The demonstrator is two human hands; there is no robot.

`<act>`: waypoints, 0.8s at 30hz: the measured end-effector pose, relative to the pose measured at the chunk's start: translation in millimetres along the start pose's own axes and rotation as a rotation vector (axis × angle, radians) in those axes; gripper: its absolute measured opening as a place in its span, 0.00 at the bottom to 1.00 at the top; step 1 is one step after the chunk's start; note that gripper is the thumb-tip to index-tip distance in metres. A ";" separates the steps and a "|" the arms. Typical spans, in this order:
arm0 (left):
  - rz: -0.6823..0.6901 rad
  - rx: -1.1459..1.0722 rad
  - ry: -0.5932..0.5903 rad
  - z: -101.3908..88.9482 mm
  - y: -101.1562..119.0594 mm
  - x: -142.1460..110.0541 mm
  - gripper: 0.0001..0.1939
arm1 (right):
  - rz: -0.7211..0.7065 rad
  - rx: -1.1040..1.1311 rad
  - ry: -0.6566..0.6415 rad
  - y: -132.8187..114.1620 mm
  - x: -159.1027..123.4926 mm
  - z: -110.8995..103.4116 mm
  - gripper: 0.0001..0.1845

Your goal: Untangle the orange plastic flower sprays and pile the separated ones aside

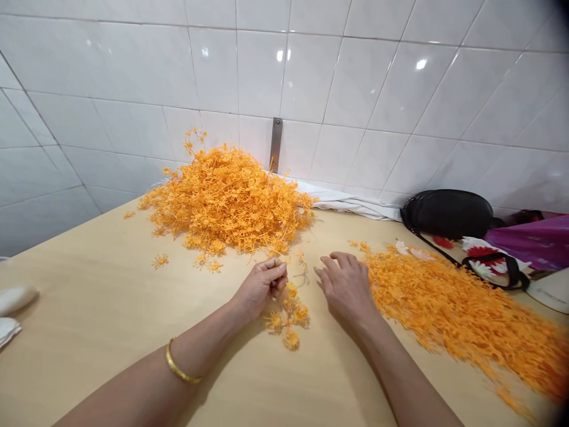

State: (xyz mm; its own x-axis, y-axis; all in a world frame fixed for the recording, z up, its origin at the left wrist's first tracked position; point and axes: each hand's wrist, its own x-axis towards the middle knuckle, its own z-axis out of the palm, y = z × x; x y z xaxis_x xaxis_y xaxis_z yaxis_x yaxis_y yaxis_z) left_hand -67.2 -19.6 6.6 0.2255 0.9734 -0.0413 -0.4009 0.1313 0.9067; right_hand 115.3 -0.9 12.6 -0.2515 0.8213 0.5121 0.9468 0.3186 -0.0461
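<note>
A big heap of small orange plastic flowers point(229, 198) lies at the back of the pale wooden table point(102, 320). My left hand point(262, 284), with a gold bangle on its wrist, is closed in a pinch on a short sprig of orange flowers point(288, 314) that trails down onto the table. Just to the right, my right hand point(344, 284) rests palm down with fingers spread, holding nothing, at the near edge of a long spread of orange flower stems point(453, 308).
A black bag with a strap point(447, 213) lies at the back right beside a purple cloth point(533, 240) and red and white flowers point(478, 249). White cloth point(351, 201) runs along the tiled wall. White objects point(13, 308) sit at the left edge.
</note>
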 end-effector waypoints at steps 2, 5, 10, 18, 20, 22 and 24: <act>0.039 0.014 0.001 -2.0 0.7 0.6 0.12 | -0.001 0.071 -0.003 -2.7 -0.4 1.9 0.10; 0.075 -0.007 0.013 -3.6 2.3 1.4 0.13 | 0.085 0.324 0.033 -10.3 0.4 -6.6 0.13; 0.086 -0.066 -0.018 -0.4 1.0 1.8 0.14 | 0.092 0.913 -0.340 -37.4 -3.3 -18.8 0.14; 0.042 -0.061 -0.066 1.0 -4.2 1.4 0.12 | 0.121 1.244 -0.506 -38.5 -6.1 -7.1 0.09; 0.016 -0.056 -0.062 2.0 -5.3 1.4 0.12 | 0.187 1.289 -0.488 -36.5 -5.6 -4.8 0.09; 0.004 -0.066 -0.060 4.2 -6.4 1.4 0.12 | 0.297 1.329 -0.428 -37.6 -4.8 -1.7 0.11; 0.009 -0.077 -0.053 6.3 -6.6 1.5 0.13 | 0.399 1.339 -0.357 -38.7 -2.8 1.5 0.12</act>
State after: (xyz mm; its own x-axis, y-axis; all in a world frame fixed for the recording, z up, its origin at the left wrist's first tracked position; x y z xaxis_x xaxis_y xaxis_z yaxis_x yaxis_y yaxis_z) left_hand -58.6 -20.2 3.2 0.2673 0.9636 -0.0096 -0.4698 0.1390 0.8718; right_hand 79.0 -14.8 11.6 -0.2455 0.9684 0.0449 0.1182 0.0758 -0.9901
